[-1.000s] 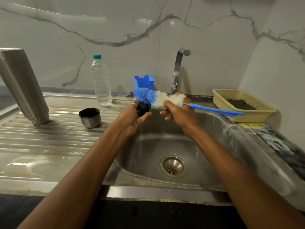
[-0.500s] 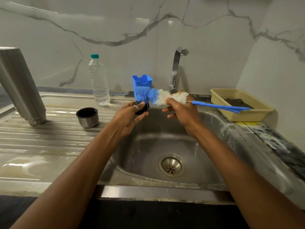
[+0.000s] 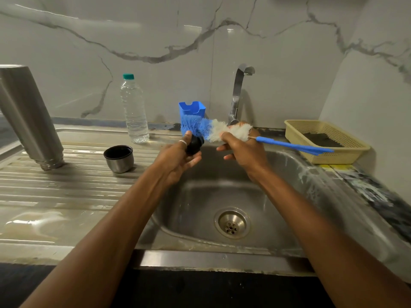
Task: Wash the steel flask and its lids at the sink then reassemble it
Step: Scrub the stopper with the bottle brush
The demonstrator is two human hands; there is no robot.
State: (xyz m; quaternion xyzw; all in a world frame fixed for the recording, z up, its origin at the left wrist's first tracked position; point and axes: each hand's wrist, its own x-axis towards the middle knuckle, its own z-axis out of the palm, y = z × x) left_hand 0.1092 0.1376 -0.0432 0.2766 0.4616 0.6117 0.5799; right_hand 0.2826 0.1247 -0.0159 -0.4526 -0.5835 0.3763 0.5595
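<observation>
My left hand (image 3: 178, 156) holds a small black inner lid (image 3: 195, 143) above the sink basin (image 3: 222, 192). My right hand (image 3: 243, 150) grips a blue and white bottle brush (image 3: 206, 129) by its bristled part, with the blue bristle tip against the lid and the blue handle (image 3: 293, 146) sticking out to the right. The steel flask (image 3: 29, 116) stands upside down on the draining board at the left. Its steel cup lid (image 3: 119, 158) sits mouth up beside it.
A clear water bottle (image 3: 134, 110) and a blue holder (image 3: 191, 108) stand at the back wall near the tap (image 3: 239, 92), which runs no water. A yellow basket (image 3: 322, 143) with a dark scrub pad sits right of the basin. The draining board (image 3: 55, 192) is wet.
The lid has turned a little in my left hand and the brush has shifted slightly across it. The flask and cup lid have stayed put.
</observation>
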